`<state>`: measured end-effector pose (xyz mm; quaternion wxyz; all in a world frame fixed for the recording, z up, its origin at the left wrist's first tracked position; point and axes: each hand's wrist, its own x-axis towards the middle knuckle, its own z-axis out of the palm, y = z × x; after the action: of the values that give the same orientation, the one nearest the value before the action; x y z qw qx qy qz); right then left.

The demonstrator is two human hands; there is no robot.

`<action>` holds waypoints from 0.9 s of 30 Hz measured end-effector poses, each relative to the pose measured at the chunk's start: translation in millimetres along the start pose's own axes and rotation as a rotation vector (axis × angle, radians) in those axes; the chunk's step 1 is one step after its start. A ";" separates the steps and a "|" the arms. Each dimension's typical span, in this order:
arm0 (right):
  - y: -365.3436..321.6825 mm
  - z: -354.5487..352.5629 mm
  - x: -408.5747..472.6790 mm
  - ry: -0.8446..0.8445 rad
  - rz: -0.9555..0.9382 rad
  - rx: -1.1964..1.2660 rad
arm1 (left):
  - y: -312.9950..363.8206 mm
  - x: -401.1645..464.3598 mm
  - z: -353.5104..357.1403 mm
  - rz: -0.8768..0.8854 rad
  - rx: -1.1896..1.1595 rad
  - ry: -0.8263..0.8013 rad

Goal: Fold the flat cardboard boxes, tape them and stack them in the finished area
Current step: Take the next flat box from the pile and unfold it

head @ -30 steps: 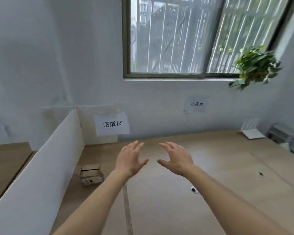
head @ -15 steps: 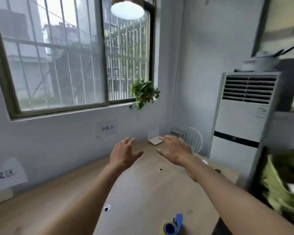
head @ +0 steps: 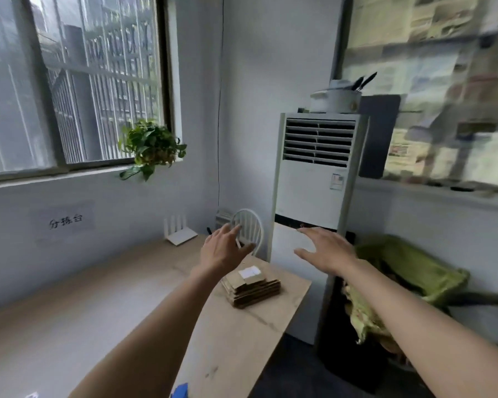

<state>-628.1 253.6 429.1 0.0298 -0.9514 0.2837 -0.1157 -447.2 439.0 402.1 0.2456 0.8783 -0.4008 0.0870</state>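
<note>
Table (head: 104, 305): long, its right end narrow. Stack of flat cardboard boxes (head: 252, 285) sits there, close to the far edge. My left hand (head: 223, 249) and right hand (head: 327, 252) both hover above it, fingers spread, holding nothing. Risk: a careless one-sided grab fans the loose stack, sliding sheets off that edge.

We see a barred, dark-framed window (head: 75, 81), a white floor-standing air conditioner (head: 314, 202), pale grey walls (head: 256, 67) and a tan wooden surface (head: 84, 297).
</note>
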 end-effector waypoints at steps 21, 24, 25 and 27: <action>99.1 167.3 375.7 -0.222 -0.098 0.010 | -93.0 321.2 230.3 -0.233 -0.066 -0.123; 94.7 203.6 422.4 -0.280 -0.122 0.030 | -122.5 348.6 260.0 -0.277 -0.050 -0.161; 92.8 216.6 435.2 -0.299 -0.132 0.035 | -131.9 355.6 270.1 -0.291 -0.045 -0.175; 89.0 243.5 459.4 -0.341 -0.148 0.056 | -150.4 368.9 291.5 -0.328 -0.044 -0.195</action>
<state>-244.6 -74.3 275.1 0.0952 -0.9743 0.2004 0.0376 -102.9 132.9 224.7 0.2358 0.9306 -0.2759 -0.0488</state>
